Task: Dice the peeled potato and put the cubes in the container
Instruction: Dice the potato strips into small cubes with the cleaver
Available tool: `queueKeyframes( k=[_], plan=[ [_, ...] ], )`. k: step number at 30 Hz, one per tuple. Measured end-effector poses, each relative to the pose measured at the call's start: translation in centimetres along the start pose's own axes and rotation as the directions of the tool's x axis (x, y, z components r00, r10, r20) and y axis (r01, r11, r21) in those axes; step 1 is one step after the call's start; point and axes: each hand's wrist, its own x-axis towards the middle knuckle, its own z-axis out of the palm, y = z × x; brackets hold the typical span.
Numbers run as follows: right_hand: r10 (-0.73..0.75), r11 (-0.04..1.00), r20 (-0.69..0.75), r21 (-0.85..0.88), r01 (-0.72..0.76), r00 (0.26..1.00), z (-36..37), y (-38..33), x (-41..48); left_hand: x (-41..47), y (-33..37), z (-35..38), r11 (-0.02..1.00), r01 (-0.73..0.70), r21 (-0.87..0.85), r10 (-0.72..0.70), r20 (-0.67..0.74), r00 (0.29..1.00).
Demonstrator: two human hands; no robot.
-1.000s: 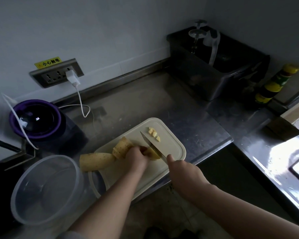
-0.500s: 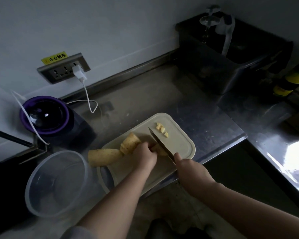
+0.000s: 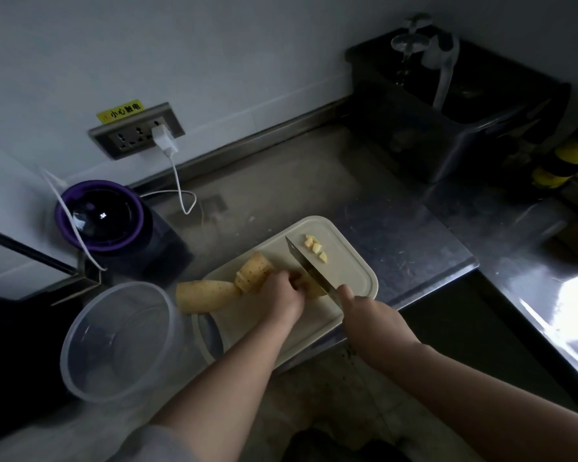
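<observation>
Stainless-steel tabletop carries a pale rectangular cutting board. Our left hand curls its grip over the peeled yellow potato piece at mid-board. Our right hand wraps its grip round the steel kitchen knife, the blade resting against that piece. Two larger potato chunks lie to the left, and small yellow cubes lie beyond the blade. The clear round plastic container stands left of the board.
</observation>
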Motion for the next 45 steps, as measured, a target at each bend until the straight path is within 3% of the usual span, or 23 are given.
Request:
queueKeyframes(
  k=[14, 19, 45],
  plan=[
    [-0.011, 1.000, -0.022, -0.011, 0.010, 1.000, -0.7, -0.1, -0.6, 0.2, -0.6, -0.1, 0.994, 0.028, -0.108, -0.026, 0.022, 0.999],
    [-0.034, 0.999, -0.001, -0.010, 0.034, 0.999, -0.6, -0.7, -0.9, 0.1, -0.5, 0.0, 0.968, 0.057, -0.246, -0.045, 0.057, 0.997],
    [0.046, 0.999, 0.035, -0.013, -0.046, 0.998, 1.6, -1.2, 1.1, 0.2, -0.5, -0.4, 0.997, 0.053, -0.053, -0.052, 0.014, 0.999]
  ],
)
